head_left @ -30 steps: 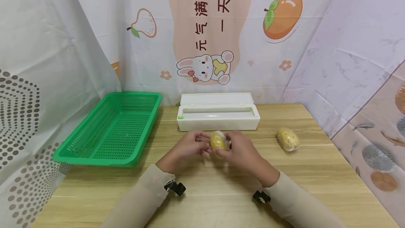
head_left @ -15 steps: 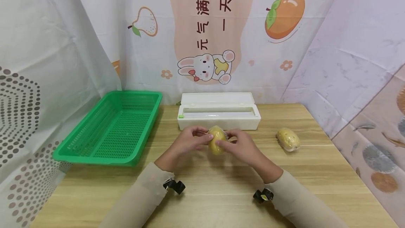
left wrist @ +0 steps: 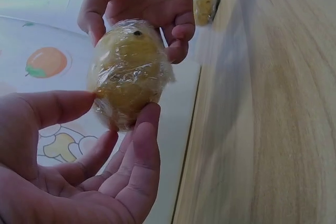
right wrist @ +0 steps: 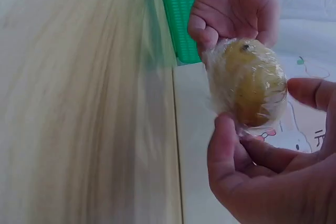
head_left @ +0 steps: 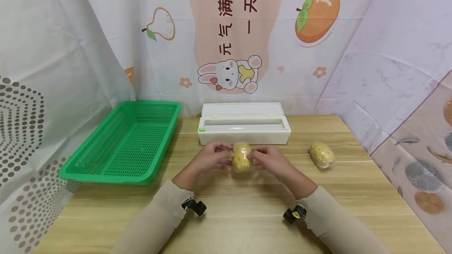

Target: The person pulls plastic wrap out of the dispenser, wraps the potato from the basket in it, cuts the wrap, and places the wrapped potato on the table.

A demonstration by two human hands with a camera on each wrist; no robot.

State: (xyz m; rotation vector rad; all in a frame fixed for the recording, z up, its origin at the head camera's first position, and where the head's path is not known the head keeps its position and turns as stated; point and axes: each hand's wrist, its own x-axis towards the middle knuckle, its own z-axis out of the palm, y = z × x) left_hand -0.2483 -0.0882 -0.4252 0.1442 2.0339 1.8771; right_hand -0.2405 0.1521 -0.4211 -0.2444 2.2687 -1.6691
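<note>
A yellow potato (head_left: pixel 242 156) wrapped in clear cling film is held between both hands, in front of the white box. My left hand (head_left: pixel 212 156) grips one side with thumb and fingertips. From the opposite side my right hand (head_left: pixel 272 160) pinches it the same way. Both wrist views show wrinkled film over the potato (left wrist: pixel 128 72), a dark spot near one end, and loose film standing off its edge. A second wrapped potato (head_left: pixel 322 155) lies on the table to the right.
Behind the hands stands a white cling film box (head_left: pixel 243 138) with its lid raised and a small green slider at the left. A green plastic basket (head_left: pixel 106 179) sits on the left of the wooden table (head_left: pixel 240 222). A printed curtain (head_left: pixel 159 69) hangs behind.
The potato has turned to stand more upright between the hands. The right thumb has shifted from over its front to its right side. Basket, box and second potato stay put.
</note>
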